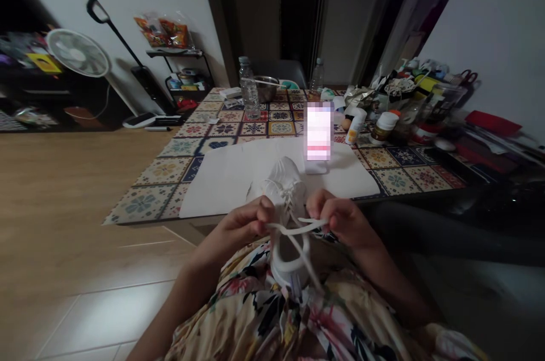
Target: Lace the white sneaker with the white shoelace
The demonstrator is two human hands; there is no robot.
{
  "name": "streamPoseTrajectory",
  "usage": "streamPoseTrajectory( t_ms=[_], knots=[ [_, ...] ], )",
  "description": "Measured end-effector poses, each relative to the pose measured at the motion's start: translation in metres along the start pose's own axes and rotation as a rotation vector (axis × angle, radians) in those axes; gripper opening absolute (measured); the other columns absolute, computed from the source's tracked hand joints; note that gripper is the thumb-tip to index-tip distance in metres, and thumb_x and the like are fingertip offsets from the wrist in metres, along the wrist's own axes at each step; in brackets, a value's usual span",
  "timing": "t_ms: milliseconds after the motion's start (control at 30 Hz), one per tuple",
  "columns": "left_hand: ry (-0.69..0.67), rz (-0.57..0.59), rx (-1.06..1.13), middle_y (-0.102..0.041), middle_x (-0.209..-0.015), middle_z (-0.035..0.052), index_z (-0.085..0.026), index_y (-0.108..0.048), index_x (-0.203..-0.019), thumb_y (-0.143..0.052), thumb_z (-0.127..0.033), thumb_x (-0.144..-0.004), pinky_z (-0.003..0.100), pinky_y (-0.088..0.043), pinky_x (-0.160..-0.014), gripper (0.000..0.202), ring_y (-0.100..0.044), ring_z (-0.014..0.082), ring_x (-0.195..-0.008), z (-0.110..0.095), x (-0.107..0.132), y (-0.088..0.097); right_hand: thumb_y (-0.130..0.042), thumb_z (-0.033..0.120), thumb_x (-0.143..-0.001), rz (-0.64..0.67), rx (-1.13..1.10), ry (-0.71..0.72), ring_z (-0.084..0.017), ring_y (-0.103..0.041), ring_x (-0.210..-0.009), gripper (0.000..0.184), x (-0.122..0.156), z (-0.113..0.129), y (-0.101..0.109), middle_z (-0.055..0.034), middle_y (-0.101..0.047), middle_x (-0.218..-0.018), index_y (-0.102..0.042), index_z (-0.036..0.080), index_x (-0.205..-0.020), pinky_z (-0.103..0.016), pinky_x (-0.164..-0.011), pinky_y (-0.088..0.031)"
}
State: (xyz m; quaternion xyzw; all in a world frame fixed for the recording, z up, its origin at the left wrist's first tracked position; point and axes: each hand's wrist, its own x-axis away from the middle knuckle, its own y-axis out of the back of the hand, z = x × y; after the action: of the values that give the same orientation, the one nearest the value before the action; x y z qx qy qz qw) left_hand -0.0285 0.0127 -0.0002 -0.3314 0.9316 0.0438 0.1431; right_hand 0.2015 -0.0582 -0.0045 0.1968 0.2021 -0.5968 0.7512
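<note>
A white lace-up shoe (284,176) points away from me, its toe over a white sheet (221,176) and its heel resting toward my lap. White shoelaces (298,230) run up from its eyelets and cross above the shoe's opening. My left hand (251,219), closed in a pinch, grips one part of the lace on the left. On the right, my right hand (334,214) pinches the lace too, with the stretch between both hands nearly level. One loose lace end hangs down over the heel toward the floral cloth (255,298) on my lap.
A lit phone (318,133) stands upright just beyond the shoe. Farther back are a clear bottle (249,91) and a metal bowl (267,88). A white jar (384,127) and several small items crowd the patterned table's (170,171) right side.
</note>
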Motion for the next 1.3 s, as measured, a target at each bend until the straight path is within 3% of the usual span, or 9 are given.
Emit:
streamPoseTrajectory(
  t_ms=[233,333,400,500,600,867,1100,1200,1300],
  knots=[
    [-0.428,-0.385,0.562,-0.036,-0.061,-0.0039,-0.022,-0.061,-0.062,-0.078,-0.028,-0.079,0.019,-0.039,-0.054,0.025,-0.036,0.0097,-0.055,-0.023,0.004,0.006,-0.05,0.045,-0.096,-0.514,-0.156,0.158,-0.012,-0.028,-0.043,0.025,0.001,0.025,0.014,0.007,-0.028,-0.054,-0.055,0.027,-0.079,-0.022,-0.043,-0.031],
    [-0.492,-0.312,0.469,-0.045,-0.057,-0.0043,-0.026,-0.071,-0.068,-0.079,-0.024,-0.077,0.018,-0.039,-0.047,0.012,-0.041,0.0081,-0.049,-0.029,0.006,-0.003,-0.052,0.037,-0.098,-0.626,-0.135,0.211,-0.009,-0.026,-0.04,0.017,0.004,0.027,0.006,0.0081,-0.035,-0.051,-0.064,0.027,-0.09,-0.021,-0.039,-0.024],
    [-0.351,-0.189,0.255,-0.056,-0.059,-0.0012,-0.024,-0.077,-0.075,-0.079,-0.026,-0.076,0.02,-0.04,-0.045,0.003,-0.05,0.01,-0.05,-0.027,0.007,-0.014,-0.056,0.032,-0.096,-0.553,0.041,0.165,-0.008,-0.037,-0.043,0.015,0.007,0.025,-0.004,0.0064,-0.048,-0.053,-0.067,0.026,-0.09,-0.02,-0.042,-0.029],
    [-0.048,-0.158,0.055,-0.066,-0.065,0.0012,-0.022,-0.079,-0.096,-0.081,-0.024,-0.073,0.021,-0.045,-0.049,0.023,-0.057,0.011,-0.053,-0.023,0.002,-0.033,-0.057,0.023,-0.095,-0.204,0.432,0.109,-0.011,-0.057,-0.06,0.013,0.011,0.024,-0.018,0.0008,-0.064,-0.068,-0.069,0.023,-0.088,-0.022,-0.054,-0.041],
    [-0.029,-0.125,-0.065,-0.071,-0.069,0.0026,-0.02,-0.08,-0.086,-0.08,-0.019,-0.073,0.022,-0.048,-0.056,0.013,-0.062,0.0123,-0.06,-0.022,-0.006,-0.043,-0.051,0.02,-0.095,0.018,0.68,0.201,-0.013,-0.059,-0.066,0.014,0.012,0.027,-0.025,-0.0013,-0.065,-0.073,-0.064,0.02,-0.09,-0.024,-0.061,-0.044],
    [-0.189,-0.138,-0.222,-0.072,-0.074,0.0028,-0.018,-0.075,-0.073,-0.074,-0.009,-0.077,0.021,-0.05,-0.067,0.009,-0.066,0.0124,-0.071,-0.02,-0.006,-0.043,-0.045,0.018,-0.097,0.025,0.831,0.289,-0.015,-0.06,-0.068,0.015,0.011,0.033,-0.027,-0.0032,-0.066,-0.075,-0.057,0.02,-0.087,-0.028,-0.065,-0.045],
    [-0.186,-0.049,-0.219,-0.073,-0.073,0.0031,-0.018,-0.075,-0.075,-0.074,-0.012,-0.08,0.022,-0.052,-0.067,0.008,-0.067,0.0126,-0.071,-0.018,0.001,-0.043,-0.057,0.024,-0.094,-0.325,0.631,0.057,-0.01,-0.051,-0.054,0.02,0.016,0.024,-0.024,0.0041,-0.056,-0.062,-0.056,0.021,-0.075,-0.022,-0.053,-0.04],
    [-0.262,-0.095,-0.272,-0.076,-0.079,0.0046,-0.021,-0.078,-0.089,-0.074,-0.015,-0.081,0.023,-0.053,-0.067,0.01,-0.068,0.0138,-0.072,-0.017,0.001,-0.041,-0.059,0.027,-0.093,-0.219,0.62,0.048,-0.011,-0.057,-0.062,0.005,0.014,0.026,-0.023,0.0018,-0.063,-0.074,-0.061,0.022,-0.093,-0.021,-0.058,-0.044],
    [-0.335,-0.157,-0.317,-0.076,-0.079,0.0052,-0.022,-0.078,-0.096,-0.075,-0.019,-0.082,0.023,-0.052,-0.064,0.015,-0.067,0.0141,-0.07,-0.017,0.0,-0.04,-0.054,0.024,-0.094,-0.025,0.632,0.152,-0.016,-0.062,-0.088,0.019,0.012,0.031,-0.023,-0.0039,-0.067,-0.097,-0.06,0.023,-0.112,-0.027,-0.078,-0.05]
  ],
)
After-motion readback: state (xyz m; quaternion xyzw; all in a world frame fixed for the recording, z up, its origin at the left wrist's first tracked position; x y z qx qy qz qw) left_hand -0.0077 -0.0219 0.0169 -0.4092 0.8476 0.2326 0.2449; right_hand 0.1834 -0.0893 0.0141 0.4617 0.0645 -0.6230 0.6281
